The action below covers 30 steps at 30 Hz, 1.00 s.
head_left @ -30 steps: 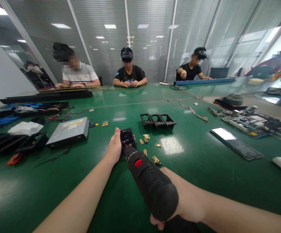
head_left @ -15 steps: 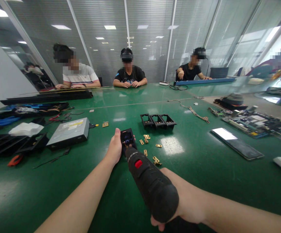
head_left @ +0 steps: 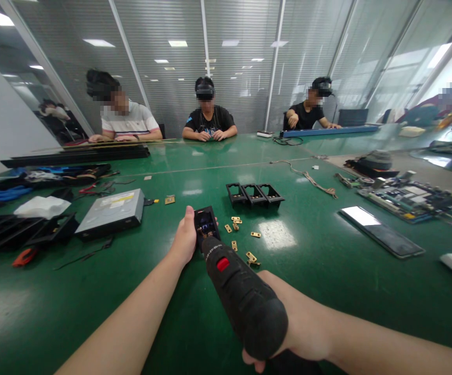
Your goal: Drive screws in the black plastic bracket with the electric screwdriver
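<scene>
My left hand [head_left: 184,238] grips a small black plastic housing [head_left: 206,221] on the green table [head_left: 93,291], thumb up along its left side. My right hand [head_left: 300,323] is wrapped round a black electric screwdriver [head_left: 241,297] with a red switch. The tool's tip points into the housing's open top. Several small brass plates [head_left: 235,229] lie scattered just right of the housing. Three more black housings [head_left: 254,194] stand in a row further back.
An optical drive [head_left: 110,211], black trays [head_left: 10,229] and an orange tool [head_left: 22,256] lie to the left. Circuit boards [head_left: 407,197] and a dark flat panel [head_left: 380,237] lie to the right. Three people sit at the far table edge, with long black bars [head_left: 77,153] before one.
</scene>
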Motion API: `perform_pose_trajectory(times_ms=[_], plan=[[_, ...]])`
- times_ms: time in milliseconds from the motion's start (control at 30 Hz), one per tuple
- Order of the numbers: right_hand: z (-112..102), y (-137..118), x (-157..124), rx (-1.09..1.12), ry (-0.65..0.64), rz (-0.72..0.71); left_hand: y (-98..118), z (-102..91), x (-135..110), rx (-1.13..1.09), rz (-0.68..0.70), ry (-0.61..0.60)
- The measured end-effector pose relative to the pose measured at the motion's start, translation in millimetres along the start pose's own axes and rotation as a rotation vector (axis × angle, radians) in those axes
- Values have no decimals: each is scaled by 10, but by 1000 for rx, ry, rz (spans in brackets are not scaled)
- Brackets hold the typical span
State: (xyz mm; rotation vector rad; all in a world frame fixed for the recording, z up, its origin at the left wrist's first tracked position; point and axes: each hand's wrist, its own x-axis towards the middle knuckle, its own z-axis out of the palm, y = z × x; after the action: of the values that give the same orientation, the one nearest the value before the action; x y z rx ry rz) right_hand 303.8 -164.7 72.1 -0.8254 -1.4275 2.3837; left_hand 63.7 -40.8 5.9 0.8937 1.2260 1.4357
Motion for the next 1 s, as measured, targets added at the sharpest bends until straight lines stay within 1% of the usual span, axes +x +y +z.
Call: perform_pose_trajectory(times_ms=[267, 400, 500, 633, 1000], plan=[[14, -16, 26, 1, 11, 8, -4, -6, 11, 16, 3, -10], [31, -1, 36, 9, -5, -17, -30, -20, 33, 25, 12, -32], [36, -2, 28, 18, 9, -1, -41, -31, 37, 30, 20, -37], [35, -27, 26, -9, 10, 0, -47, -48, 35, 28, 36, -32], [28, -3, 22, -39, 16, 17, -45, -38, 44, 16, 10, -19]])
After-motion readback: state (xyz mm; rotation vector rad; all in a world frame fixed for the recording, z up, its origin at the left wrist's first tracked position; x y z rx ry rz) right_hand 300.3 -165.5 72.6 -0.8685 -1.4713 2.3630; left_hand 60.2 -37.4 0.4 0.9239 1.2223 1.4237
